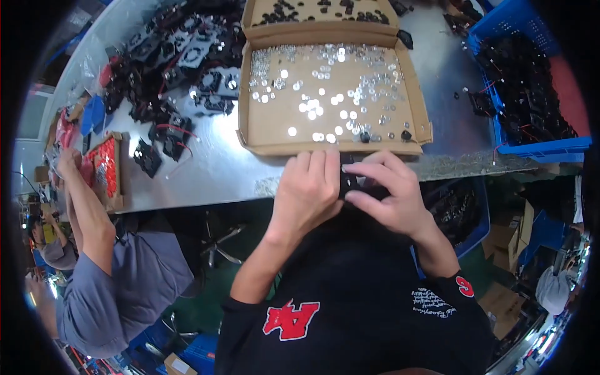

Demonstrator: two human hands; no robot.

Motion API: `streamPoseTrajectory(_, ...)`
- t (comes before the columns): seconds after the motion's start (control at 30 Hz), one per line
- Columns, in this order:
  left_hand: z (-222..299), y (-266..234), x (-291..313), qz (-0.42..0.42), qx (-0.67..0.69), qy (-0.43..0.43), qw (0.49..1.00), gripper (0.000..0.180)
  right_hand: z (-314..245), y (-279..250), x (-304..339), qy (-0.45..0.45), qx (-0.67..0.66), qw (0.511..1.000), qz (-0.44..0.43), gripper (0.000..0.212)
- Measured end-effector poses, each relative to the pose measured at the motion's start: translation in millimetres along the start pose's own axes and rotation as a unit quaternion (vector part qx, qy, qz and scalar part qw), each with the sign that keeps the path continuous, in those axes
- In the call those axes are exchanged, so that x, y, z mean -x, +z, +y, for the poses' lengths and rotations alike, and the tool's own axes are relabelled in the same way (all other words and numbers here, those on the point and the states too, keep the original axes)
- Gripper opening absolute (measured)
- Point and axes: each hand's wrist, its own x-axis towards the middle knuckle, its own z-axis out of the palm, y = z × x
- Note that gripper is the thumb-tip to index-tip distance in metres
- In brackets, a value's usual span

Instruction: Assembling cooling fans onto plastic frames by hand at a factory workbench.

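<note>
Both of my hands meet at the near edge of the metal table, just below a shallow cardboard tray [281, 115]. Between them is a small black part [348, 180], mostly covered by my fingers, so its kind does not show. My left hand [306, 190] is closed along its left side, knuckles up. My right hand [394, 192] pinches its right side with thumb and fingers. Many small shiny metal rings, like washers [315, 106], lie scattered in the tray, with a few black bits near its front wall.
A second cardboard tray [325, 28] behind holds black round pieces. Black and grey fans [194, 53] with wires are heaped at left. A blue crate [544, 150] of black wired parts stands right. At left, a co-worker's arm [90, 212] reaches beside a box of red pieces [106, 169].
</note>
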Motion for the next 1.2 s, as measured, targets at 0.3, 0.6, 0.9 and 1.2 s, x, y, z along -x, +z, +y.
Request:
streamPoseTrajectory(0.3, -7, 2, 12, -0.041, 0.015, -0.019, 0.999, 0.062, 23, -58, -69, 0.047, 0.162, 0.986, 0.007, 0.022)
streamPoseTrajectory(0.6, -11, 18, 24, 0.013, -0.033, 0.031, 0.999, 0.069, 93, -85, -166, 0.137, 0.298, 0.939, -0.103, 0.018)
streamPoseTrajectory(0.9, -19, -4, -2, 0.050, -0.054, 0.025, 0.997, 0.038, 111, -102, -164, 0.240, 0.152, 0.955, -0.089, 0.017)
streamPoseTrajectory(1.2, -27, 20, -31, 0.034, -0.021, 0.032, 0.999, 0.044, 53, -58, -89, 0.208, -0.155, 0.965, 0.032, 0.023)
